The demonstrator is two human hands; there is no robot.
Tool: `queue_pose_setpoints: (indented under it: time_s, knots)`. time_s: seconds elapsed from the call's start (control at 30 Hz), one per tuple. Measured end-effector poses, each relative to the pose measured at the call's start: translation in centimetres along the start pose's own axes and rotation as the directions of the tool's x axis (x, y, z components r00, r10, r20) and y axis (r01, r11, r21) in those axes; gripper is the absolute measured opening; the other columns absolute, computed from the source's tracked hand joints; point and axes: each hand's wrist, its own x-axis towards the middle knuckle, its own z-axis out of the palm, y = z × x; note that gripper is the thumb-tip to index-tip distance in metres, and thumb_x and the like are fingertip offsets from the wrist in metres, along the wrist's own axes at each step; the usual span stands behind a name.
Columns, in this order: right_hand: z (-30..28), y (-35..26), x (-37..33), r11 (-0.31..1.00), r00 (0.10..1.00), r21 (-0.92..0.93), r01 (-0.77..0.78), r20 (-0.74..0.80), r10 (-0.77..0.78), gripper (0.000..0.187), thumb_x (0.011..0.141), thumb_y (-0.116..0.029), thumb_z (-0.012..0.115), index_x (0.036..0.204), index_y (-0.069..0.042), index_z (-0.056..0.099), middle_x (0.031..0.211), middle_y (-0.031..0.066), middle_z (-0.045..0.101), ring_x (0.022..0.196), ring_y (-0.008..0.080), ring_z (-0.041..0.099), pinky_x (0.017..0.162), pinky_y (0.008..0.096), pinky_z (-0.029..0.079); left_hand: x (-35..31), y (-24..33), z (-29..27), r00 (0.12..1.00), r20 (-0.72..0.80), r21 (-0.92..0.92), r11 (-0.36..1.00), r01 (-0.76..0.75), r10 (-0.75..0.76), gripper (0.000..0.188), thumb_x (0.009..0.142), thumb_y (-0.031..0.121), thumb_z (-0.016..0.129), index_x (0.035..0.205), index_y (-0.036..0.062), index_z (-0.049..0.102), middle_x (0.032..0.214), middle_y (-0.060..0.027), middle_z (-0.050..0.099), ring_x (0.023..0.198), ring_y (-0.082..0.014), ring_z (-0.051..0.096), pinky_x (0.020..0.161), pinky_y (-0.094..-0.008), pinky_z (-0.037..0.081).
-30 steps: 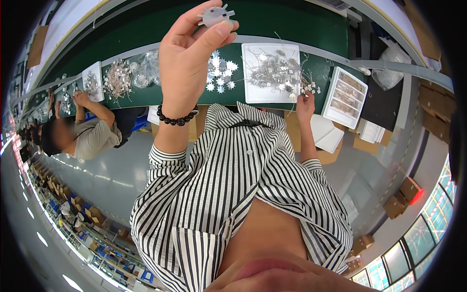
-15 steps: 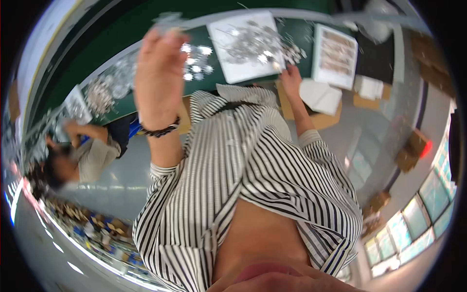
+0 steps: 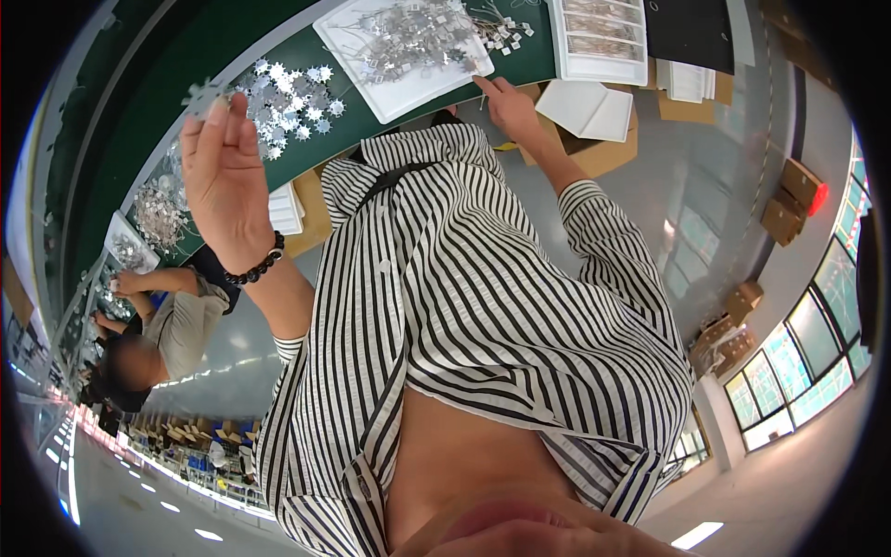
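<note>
My left hand [image 3: 225, 176], a dark beaded bracelet at its wrist, is raised over the green table. Its fingertips pinch a silvery star-shaped piece [image 3: 200, 97]. More shiny star-shaped pieces [image 3: 295, 104] lie loosely piled beside it. Down at the near right corner of a white tray [image 3: 394, 100], my right hand [image 3: 513, 110] has its fingertips on the rim, apparently gripping it; the undersides of these fingers are hidden. A tangled heap of small white-ended parts with thin wires [image 3: 408, 42] covers much of that tray, and some parts spill off its right side.
A compartmented white box [image 3: 603, 42] of wired parts stands to the right, beside a black mat [image 3: 689, 35]. Cardboard boxes with white trays [image 3: 587, 111] stand below the table edge. Further left, another person [image 3: 176, 325] works at the same table.
The whole view has shifted, with table and tray now higher in it. My left hand has moved left and down in the picture, still with the star-shaped piece. My right hand stays at the tray corner.
</note>
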Motion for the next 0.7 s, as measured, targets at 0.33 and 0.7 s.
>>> queue_pose_setpoints:
  time_s: [0.33,0.7]
  knots:
    - [1.4,1.8,2.3,0.952,0.965,0.191,0.238,-0.155,-0.210,0.034,0.091,-0.009,0.059,0.124,-0.010,0.061,0.109,0.0062,0.064,0.077,0.0295,0.061,0.067,0.0352,0.049,-1.3,-1.7,0.3,0.998,0.063,0.033,0.999,0.010,-0.012,0.019,0.090,-0.004,0.067,0.103,0.0087,0.063,0.097,-0.0116,0.072,0.101,-0.0270,0.071,0.077,-0.0221,0.057]
    - [2.1,4.5,5.6,0.990,0.956,0.081,0.117,-0.279,-0.090,0.022,0.089,-0.013,0.063,0.111,-0.014,0.067,0.102,0.0051,0.063,0.077,0.0294,0.062,0.068,0.0356,0.051,-1.7,-3.2,-0.7,0.998,0.021,0.030,0.998,0.055,-0.055,0.020,0.089,-0.004,0.069,0.105,0.0070,0.062,0.097,-0.0131,0.072,0.097,-0.0250,0.071,0.076,-0.0242,0.057]
